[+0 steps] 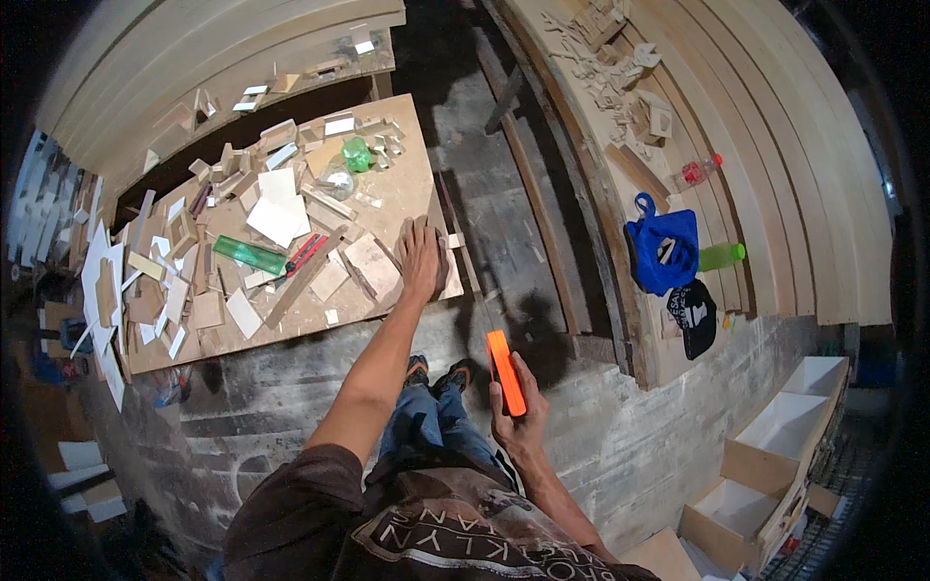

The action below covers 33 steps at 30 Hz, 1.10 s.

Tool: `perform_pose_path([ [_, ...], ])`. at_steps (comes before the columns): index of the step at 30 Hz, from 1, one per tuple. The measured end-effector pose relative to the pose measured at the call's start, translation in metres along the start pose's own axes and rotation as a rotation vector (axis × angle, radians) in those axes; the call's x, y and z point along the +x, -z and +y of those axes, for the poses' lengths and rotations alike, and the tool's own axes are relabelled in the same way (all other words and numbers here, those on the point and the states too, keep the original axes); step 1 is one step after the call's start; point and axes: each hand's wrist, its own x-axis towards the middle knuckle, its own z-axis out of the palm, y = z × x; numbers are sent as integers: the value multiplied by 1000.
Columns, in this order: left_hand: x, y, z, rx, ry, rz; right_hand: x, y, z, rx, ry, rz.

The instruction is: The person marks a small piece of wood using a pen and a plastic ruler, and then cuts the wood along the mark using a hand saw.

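One orange bar, in rt fingers

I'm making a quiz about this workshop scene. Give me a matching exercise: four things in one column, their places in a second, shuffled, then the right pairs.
Things:
1. orange flat tool
2. green level
3. blue bag
4. left hand

Places:
A. on the long bench at right, beside a black cap
B. pressed flat on the worktable's near corner
C. held in the right hand
D. lying among wood offcuts on the worktable

Pairs: 1-C, 2-D, 3-A, 4-B
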Motion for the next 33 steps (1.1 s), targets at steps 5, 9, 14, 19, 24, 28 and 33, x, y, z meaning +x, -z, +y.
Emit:
perform_pose_path([
  [5, 3, -12, -11, -59, 34, -2, -9, -14, -4, -47, 42, 45],
  [9, 3, -12, -4, -76, 54, -44, -23, -27, 5, -64, 42, 81],
  [14, 4, -18, -11, -16, 44, -76, -39, -41, 15, -73, 14, 114],
  [19, 3, -13, -3, 11, 90, -156, -46, -43, 29, -38, -46, 99],
  [24, 3, -22, -10, 54, 75, -91, -46, -40, 39, 36, -76, 14],
  [28, 0, -22, -6, 30, 127, -56, -46, -32, 40, 121, -116, 59],
  [33, 0, -11, 0, 13, 152, -132, -52, -22, 52, 79, -26, 73],
])
